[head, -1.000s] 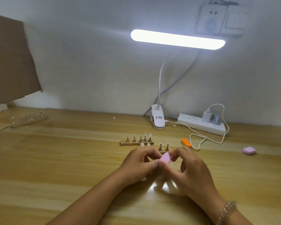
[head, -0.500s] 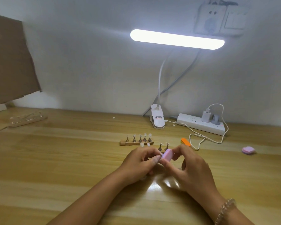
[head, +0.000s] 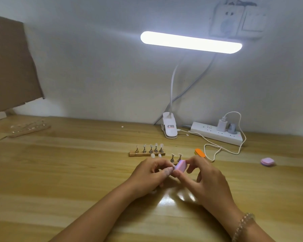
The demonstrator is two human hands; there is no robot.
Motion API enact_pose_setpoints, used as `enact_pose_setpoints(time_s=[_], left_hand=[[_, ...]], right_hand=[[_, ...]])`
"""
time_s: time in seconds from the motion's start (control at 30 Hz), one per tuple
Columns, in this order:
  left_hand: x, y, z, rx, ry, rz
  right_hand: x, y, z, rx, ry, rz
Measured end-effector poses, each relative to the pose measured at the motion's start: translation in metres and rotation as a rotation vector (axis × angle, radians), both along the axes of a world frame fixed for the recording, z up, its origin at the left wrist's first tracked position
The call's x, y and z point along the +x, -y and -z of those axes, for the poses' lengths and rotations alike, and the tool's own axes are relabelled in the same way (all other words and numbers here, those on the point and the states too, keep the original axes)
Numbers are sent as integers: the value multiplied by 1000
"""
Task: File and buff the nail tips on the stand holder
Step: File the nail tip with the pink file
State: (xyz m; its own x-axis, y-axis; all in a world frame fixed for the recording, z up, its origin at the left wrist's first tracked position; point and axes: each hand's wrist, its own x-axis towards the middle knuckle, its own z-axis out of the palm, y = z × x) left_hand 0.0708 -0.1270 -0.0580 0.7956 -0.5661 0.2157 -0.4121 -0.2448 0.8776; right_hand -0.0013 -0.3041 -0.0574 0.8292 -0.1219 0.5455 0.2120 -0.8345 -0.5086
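Observation:
A small wooden stand holder (head: 138,154) sits mid-table with several metal pegs carrying clear nail tips (head: 156,145). Two loose nail tips (head: 152,155) lie in front of it. Two more pegs (head: 172,158) stand just behind my hands. My right hand (head: 205,179) pinches a small pink buffer block (head: 180,166) between thumb and fingers. My left hand (head: 150,173) is closed with its fingertips against the block's left edge, pinching something small that my fingers hide.
An orange buffer (head: 199,152) and a second pink block (head: 267,162) lie to the right. A clip lamp (head: 170,130), power strip (head: 217,133) and white cable (head: 215,147) line the back wall. Another holder (head: 28,129) lies far left below a cardboard sheet (head: 10,63).
The pink block in my right hand has shifted slightly up and tilted, rubbing against what my left fingers pinch. Both hands stay in the same place.

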Motion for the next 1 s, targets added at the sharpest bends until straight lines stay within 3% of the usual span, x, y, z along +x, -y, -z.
enact_pose_setpoints(time_s=[0.07, 0.2, 0.33, 0.47, 0.6, 0.73, 0.83, 1.0], left_hand=[[1, 0, 1, -2, 1, 5], [1, 1, 3, -9, -13, -10], [2, 1, 4, -30, -12, -17], [3, 2, 6, -16, 1, -32], [2, 0, 6, -10, 1, -19], [3, 0, 7, -3, 16, -33], [3, 0, 6, 9, 36, -22], [2, 1, 6, 5, 39, -24]], right_hand=[[-2, -4, 2, -49, 0, -49], [3, 5, 1, 68, -34, 23], [-2, -5, 3, -64, 0, -14], [3, 3, 1, 23, -58, 55], [-1, -1, 4, -36, -39, -16], [2, 2, 1, 9, -61, 58], [-1, -4, 3, -88, -24, 2], [3, 3, 1, 48, -82, 45]])
